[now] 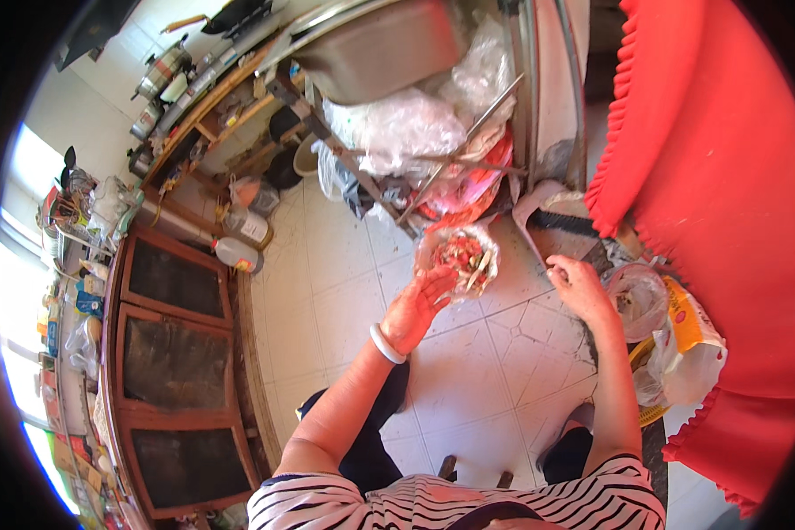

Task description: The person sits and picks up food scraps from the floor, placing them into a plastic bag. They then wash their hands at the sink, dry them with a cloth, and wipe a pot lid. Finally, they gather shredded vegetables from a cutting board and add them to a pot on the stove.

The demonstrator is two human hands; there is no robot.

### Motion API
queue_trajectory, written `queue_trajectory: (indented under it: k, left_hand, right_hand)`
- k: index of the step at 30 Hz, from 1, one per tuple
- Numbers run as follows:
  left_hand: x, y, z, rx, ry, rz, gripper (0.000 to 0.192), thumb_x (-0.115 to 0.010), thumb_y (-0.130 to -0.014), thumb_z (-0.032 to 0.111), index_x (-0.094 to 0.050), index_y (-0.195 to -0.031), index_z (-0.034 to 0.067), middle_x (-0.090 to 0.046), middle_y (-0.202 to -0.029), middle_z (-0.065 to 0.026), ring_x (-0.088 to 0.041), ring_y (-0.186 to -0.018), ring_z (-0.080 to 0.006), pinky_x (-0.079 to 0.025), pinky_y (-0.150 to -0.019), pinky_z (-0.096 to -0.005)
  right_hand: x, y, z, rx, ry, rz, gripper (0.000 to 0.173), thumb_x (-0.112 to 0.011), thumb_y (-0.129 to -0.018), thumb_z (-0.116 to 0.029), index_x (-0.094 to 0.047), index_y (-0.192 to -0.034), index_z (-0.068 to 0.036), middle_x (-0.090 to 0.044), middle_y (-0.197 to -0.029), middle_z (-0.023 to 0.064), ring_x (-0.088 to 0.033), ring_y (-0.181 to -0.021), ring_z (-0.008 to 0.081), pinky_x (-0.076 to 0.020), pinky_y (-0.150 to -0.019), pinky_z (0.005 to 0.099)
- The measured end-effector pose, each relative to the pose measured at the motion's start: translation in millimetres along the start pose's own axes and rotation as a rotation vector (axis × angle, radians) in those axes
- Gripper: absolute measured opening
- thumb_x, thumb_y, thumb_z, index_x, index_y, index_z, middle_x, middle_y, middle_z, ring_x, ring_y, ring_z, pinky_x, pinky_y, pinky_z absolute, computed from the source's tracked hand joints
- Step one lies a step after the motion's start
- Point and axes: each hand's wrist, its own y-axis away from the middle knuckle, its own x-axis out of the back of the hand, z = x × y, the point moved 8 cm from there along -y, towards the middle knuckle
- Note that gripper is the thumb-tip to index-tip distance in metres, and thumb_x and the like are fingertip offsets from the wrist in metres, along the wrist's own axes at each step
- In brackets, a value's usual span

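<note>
My left hand (416, 305), with a white bangle at the wrist, is held palm up beside a small bin lined with a plastic bag (493, 246). Its fingertips overlap the bin's near left rim, and nothing shows in the palm. Red and pale scraps (462, 255) lie inside the bin. To the right, my right hand (578, 286) hangs over the floor with its fingers curled and thumb near them; whether something small is between them cannot be told. A dustpan (536, 209) with a black-bristled brush (565, 223) lies just beyond that hand.
A metal rack (371, 192) holds a steel basin (384, 56) above bundled plastic bags (411, 129). Red ruffled cloth (722, 199) hangs at right, by a clear plastic container (636, 301) and a yellow basket (650, 414). Wooden cabinets (175, 318) and jugs (238, 255) stand at left.
</note>
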Motion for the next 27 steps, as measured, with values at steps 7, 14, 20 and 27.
queue_trajectory:
  k: [7,14,20,27]
  left_hand:
    - [2,-8,-14,0.085,-0.141,0.050,0.049,-0.039,-0.102,0.042,-0.049,-0.132,0.005,-0.048,-0.141,-0.0117,-0.040,-0.133,-0.0224,-0.028,-0.110,-0.0396]
    - [-27,-11,-23,0.193,-0.171,0.082,0.050,-0.035,-0.102,0.041,-0.048,-0.134,0.003,-0.047,-0.142,-0.0121,-0.039,-0.134,-0.0218,-0.024,-0.111,-0.0393]
    - [-14,-50,-16,0.179,-0.209,0.123,0.049,-0.037,-0.102,0.040,-0.051,-0.131,0.003,-0.049,-0.139,-0.0128,-0.041,-0.131,-0.0218,-0.028,-0.109,-0.0395]
    - [-17,-55,-1,0.148,-0.215,0.179,0.048,-0.037,-0.102,0.038,-0.052,-0.130,0.002,-0.051,-0.137,-0.0138,-0.043,-0.129,-0.0228,-0.029,-0.108,-0.0396]
  right_hand:
    - [-52,3,74,0.002,-0.094,-0.097,0.026,-0.060,-0.089,-0.012,-0.062,-0.111,0.002,-0.066,-0.088,0.0171,-0.064,-0.079,0.0244,-0.0502,-0.070,0.0339]
    - [-66,32,127,-0.310,-0.196,-0.181,0.032,-0.060,-0.090,-0.010,-0.059,-0.121,-0.003,-0.065,-0.084,0.0137,-0.063,-0.076,0.0221,-0.0491,-0.071,0.0318]
    - [-24,-11,103,-0.169,-0.239,-0.135,0.032,-0.059,-0.089,-0.009,-0.058,-0.120,0.000,-0.065,-0.095,0.0174,-0.063,-0.085,0.0251,-0.0489,-0.076,0.0347]
    - [17,18,27,-0.203,0.011,-0.161,0.034,-0.058,-0.087,-0.008,-0.057,-0.120,0.001,-0.063,-0.101,0.0204,-0.061,-0.095,0.0365,-0.0477,-0.085,0.0420]
